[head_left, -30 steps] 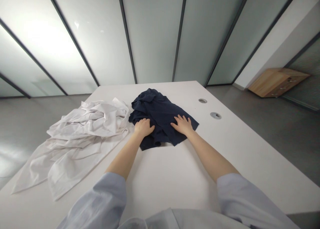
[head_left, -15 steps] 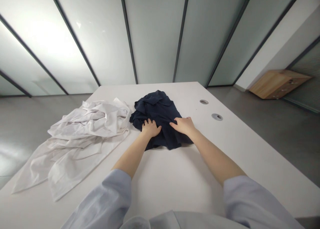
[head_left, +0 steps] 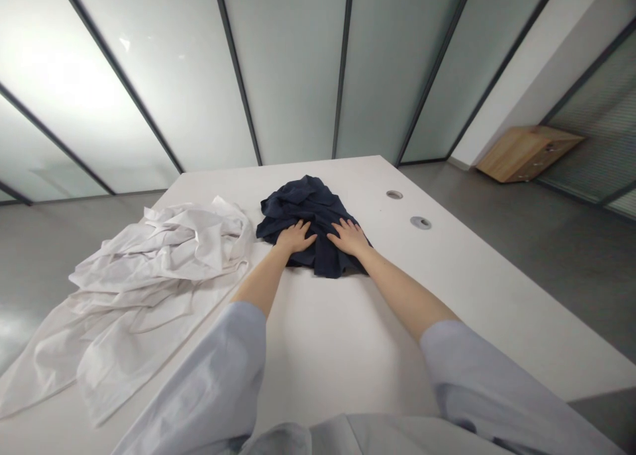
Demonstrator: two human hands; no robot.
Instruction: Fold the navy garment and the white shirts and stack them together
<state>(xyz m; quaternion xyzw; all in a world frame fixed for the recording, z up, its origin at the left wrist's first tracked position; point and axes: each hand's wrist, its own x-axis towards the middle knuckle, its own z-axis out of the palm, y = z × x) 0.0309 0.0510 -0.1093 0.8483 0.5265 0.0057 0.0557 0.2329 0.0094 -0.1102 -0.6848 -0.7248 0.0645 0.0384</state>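
A crumpled dark navy garment (head_left: 311,200) lies bunched in the middle of the white table; its exact kind is hidden by the folds. My left hand (head_left: 297,237) rests on its near left part, palm down with the fingers spread. On the near right part lies my right hand (head_left: 350,237), also flat with fingers apart. Both hands press on the cloth without gripping it. To the left of it spreads a rumpled white cloth (head_left: 169,250), with long pieces trailing toward the near left.
The white table (head_left: 348,349) has two round cable grommets, a farther one (head_left: 394,195) and a nearer one (head_left: 421,222), on its right side. Beyond the far edge stands a frosted glass partition (head_left: 288,71). A wooden drawer cabinet (head_left: 517,153) is on the floor at the far right.
Both hands have pushed slightly forward over the navy garment, and its near edge has bunched away from me. My right hand's fingers have spread flat. The camera view has shifted and tilted a little.
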